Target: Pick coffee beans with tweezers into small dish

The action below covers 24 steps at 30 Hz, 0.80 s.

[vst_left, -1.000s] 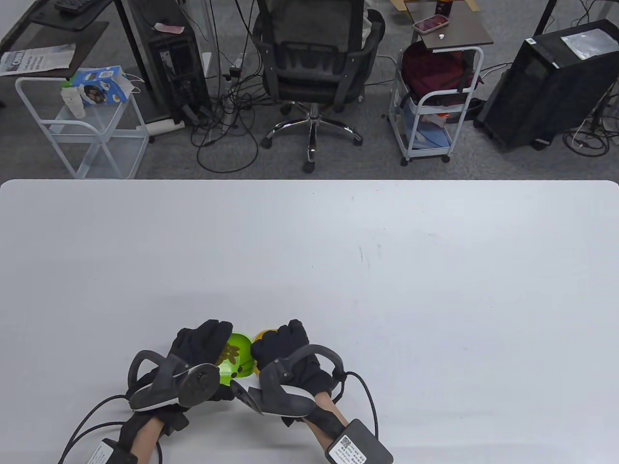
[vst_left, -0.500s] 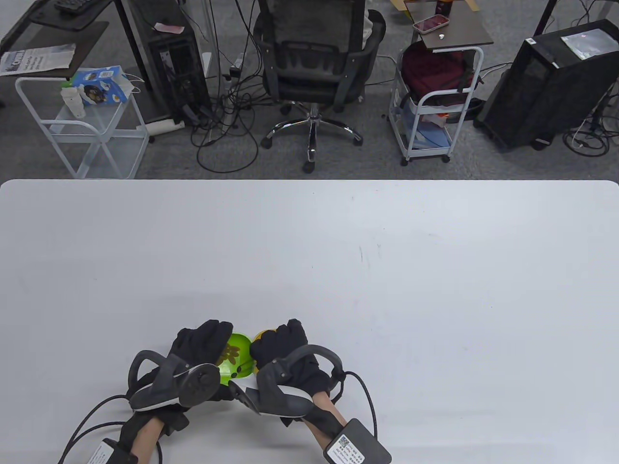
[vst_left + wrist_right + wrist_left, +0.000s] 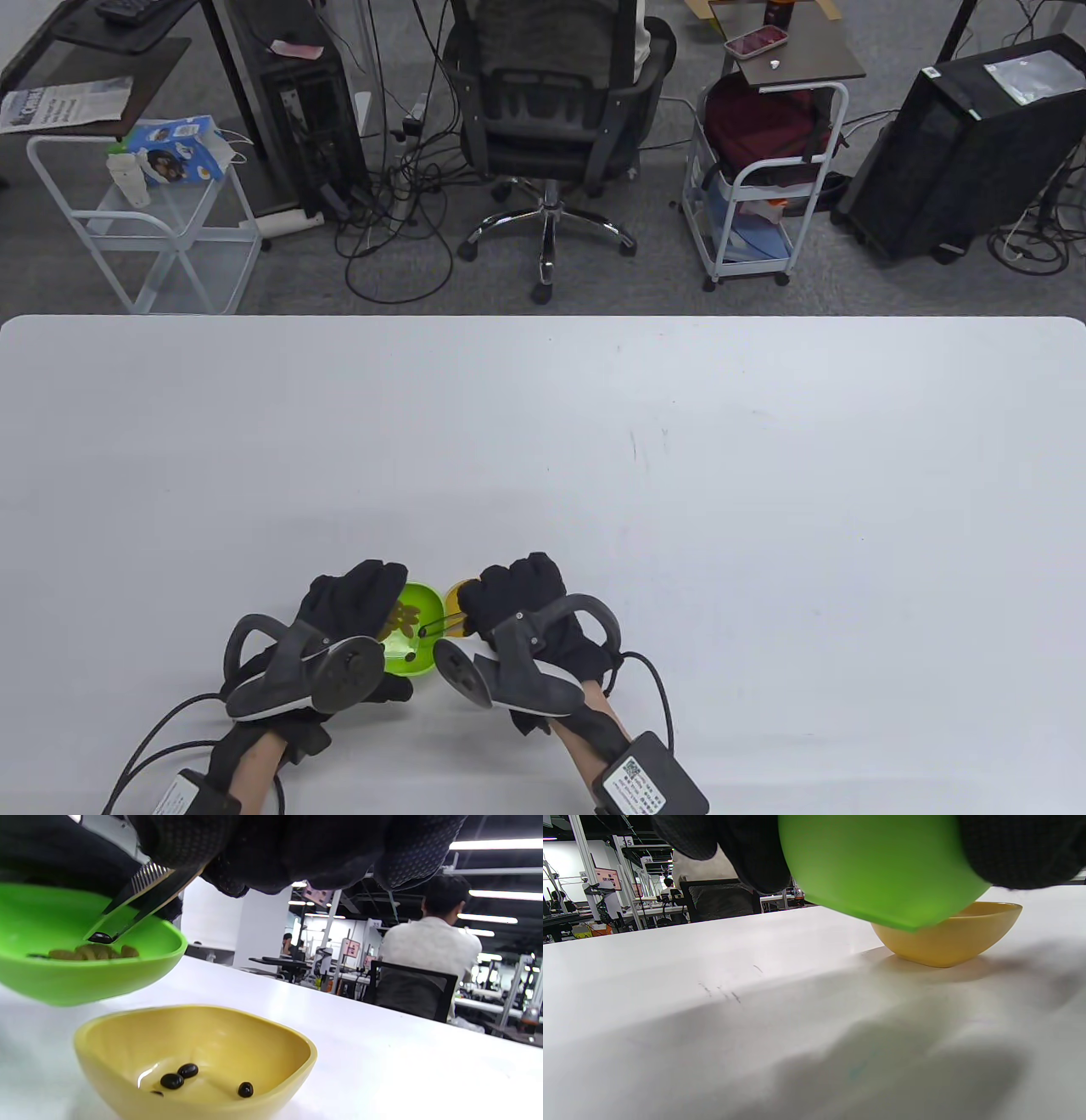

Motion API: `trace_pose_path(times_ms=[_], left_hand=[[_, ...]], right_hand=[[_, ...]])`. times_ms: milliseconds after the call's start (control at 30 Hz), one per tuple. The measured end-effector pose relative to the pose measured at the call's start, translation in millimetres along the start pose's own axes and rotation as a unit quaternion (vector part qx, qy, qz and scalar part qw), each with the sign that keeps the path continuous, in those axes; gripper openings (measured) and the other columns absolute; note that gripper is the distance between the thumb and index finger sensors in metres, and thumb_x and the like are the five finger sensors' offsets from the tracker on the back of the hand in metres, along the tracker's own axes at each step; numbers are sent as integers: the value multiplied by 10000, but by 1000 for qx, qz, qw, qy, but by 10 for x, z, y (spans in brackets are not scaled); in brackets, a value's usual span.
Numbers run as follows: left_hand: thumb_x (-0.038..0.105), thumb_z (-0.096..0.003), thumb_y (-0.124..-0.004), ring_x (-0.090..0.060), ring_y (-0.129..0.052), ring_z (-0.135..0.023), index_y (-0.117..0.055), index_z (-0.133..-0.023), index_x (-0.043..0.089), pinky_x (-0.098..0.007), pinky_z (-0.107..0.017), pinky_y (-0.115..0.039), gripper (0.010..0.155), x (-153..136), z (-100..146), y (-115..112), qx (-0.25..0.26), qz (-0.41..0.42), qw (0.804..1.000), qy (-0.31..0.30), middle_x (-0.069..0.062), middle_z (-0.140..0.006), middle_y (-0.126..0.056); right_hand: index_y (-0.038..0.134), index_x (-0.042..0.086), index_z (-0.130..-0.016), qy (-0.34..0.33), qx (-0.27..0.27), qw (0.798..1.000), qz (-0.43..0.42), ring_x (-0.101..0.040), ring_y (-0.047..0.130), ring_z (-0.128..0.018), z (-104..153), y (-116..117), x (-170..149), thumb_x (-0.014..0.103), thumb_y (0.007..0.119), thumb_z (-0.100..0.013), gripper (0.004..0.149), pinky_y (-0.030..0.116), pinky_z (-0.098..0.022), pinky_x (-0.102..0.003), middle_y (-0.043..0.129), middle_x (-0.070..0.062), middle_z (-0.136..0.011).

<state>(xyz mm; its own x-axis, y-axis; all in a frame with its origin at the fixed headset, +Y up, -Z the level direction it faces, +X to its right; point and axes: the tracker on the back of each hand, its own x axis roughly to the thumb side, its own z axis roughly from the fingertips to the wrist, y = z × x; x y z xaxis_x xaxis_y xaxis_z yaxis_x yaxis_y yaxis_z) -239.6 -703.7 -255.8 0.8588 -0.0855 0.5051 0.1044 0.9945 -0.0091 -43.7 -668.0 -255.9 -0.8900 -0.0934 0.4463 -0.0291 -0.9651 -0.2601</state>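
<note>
Right wrist view: yellow dish (image 3: 127,1035) holds beans (image 3: 178,1075) (four visible); hands (image 3: 517,598) grip tweezers (image 3: 127,914), green bowl (image 3: 85,976).

Compared with a second ago, the black-gloved right hand (image 3: 519,604) sits slightly further right and further up the table, uncovering more of the small yellow plastic dish (image 3: 456,596). Its thin dark metal tweezers (image 3: 434,629) now reach left over the bright green plastic bowl (image 3: 417,630).

Both the left hand (image 3: 352,604) and right hand (image 3: 519,598) wear black textured gloves, grey ringed trackers strapped on, black cables trailing past bare forearms.
</note>
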Motion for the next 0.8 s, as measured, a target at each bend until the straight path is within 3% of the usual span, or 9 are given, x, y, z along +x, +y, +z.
trace_pose_path(times_ms=[167,467,800], left_hand=[[695,-310,-784,-397,-835,-1021,-445,-1190,28,-638,-759,-656,1156,-7,1,0,2,4,1000,2,-259,-1211,-589],[695,-310,-784,-399,-833,-1023,-444,-1190,27,-639,-758,-656,1155,-21,-3,-18,-1,15,1000,1,-259,-1212,-587],[695,-312,-781,-407,-828,-1024,-443,-1190,25,-641,-756,-656,1155,20,70,39,19,11,1000,-10,-260,-1213,-582]], right_hand=[[749,244,-822,35,-8,998,-42,-204,898,-495,49,-30,-228,369,672,-416,432,694,-704,-583,862,34,-649],[746,245,-825,93,20,988,-120,-207,894,-500,103,143,-600,367,673,-418,431,687,-709,-585,859,33,-653],[746,246,-825,118,45,979,-158,-208,893,-502,160,292,-759,366,674,-418,430,684,-709,-587,858,30,-655]])
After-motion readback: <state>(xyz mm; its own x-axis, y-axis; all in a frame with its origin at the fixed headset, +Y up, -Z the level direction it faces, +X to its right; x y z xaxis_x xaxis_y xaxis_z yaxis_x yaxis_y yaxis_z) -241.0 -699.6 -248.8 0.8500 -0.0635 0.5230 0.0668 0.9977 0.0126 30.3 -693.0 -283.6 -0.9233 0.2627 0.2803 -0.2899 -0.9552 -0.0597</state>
